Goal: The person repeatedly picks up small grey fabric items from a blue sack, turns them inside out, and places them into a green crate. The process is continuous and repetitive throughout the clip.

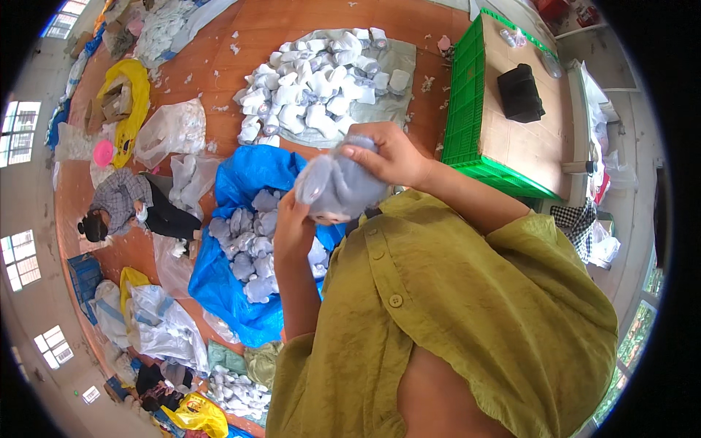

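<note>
A grey plush toy (pixel 350 186) with a rounded ear is held up in front of my body between both hands. My left hand (pixel 293 223) grips its lower left side by the ear, fingers partly hidden behind it. From above, my right hand (pixel 391 153) is closed over the top right of the plush, thumb pressed into the fabric. Below and to the left, a blue sack (pixel 212 263) stands open, filled with several similar grey plush pieces (pixel 252 233). A pile of white and grey stuffed plush pieces (pixel 321 80) lies beyond my hands on a pale sheet (pixel 401 62).
Green crates (pixel 464 95) topped with cardboard (pixel 526 153) stand at the right, carrying a black container (pixel 520 93). A person (pixel 120 201) sits on the left, and another person (pixel 161 383) sits at lower left. Plastic sacks (pixel 171 131) and white fluff lie across the reddish floor (pixel 212 51).
</note>
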Demonstrator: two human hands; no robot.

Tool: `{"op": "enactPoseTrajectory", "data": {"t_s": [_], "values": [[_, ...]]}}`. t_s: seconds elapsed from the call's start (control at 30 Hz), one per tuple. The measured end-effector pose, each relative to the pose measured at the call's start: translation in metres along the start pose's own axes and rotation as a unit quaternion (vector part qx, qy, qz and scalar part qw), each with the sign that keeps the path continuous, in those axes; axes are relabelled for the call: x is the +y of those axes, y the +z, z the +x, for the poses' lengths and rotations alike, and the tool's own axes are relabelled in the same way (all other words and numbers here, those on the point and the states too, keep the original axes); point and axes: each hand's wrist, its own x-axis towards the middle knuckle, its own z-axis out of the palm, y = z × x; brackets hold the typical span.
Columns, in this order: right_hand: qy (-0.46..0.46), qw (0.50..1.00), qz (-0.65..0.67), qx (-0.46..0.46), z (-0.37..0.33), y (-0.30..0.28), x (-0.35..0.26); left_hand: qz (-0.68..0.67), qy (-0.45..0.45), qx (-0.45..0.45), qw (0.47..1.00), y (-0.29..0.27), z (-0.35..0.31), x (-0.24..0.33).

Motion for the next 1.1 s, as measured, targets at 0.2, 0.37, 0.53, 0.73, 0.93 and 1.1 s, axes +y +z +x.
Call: {"op": "enactPoseTrajectory", "data": {"t_s": [0.2, 0.37, 0.53, 0.73, 0.93, 1.1], "values": [[-0.187, 0.980, -0.070, -0.026, -0.005, 0.006, -0.022, -0.234, 0.006, 0.139, 0.962, -0.008, 0.019, -0.028], [-0.263, 0.963, -0.063, -0.009, -0.014, 0.013, -0.028, -0.147, -0.003, 0.102, 0.984, -0.005, 0.015, -0.018], [-0.327, 0.933, -0.135, -0.068, -0.017, 0.019, -0.038, -0.362, -0.079, -0.106, 0.923, -0.038, 0.027, -0.045], [-0.157, 0.987, -0.041, -0.013, -0.018, 0.018, -0.026, -0.263, -0.040, 0.136, 0.954, -0.007, 0.028, -0.020], [-0.154, 0.976, -0.150, 0.028, -0.007, 0.008, -0.019, 0.090, -0.051, 0.108, 0.989, -0.020, 0.007, -0.004], [-0.242, 0.933, -0.259, -0.060, -0.006, 0.015, -0.032, 0.129, -0.134, -0.001, 0.983, 0.012, 0.005, 0.006]]}}
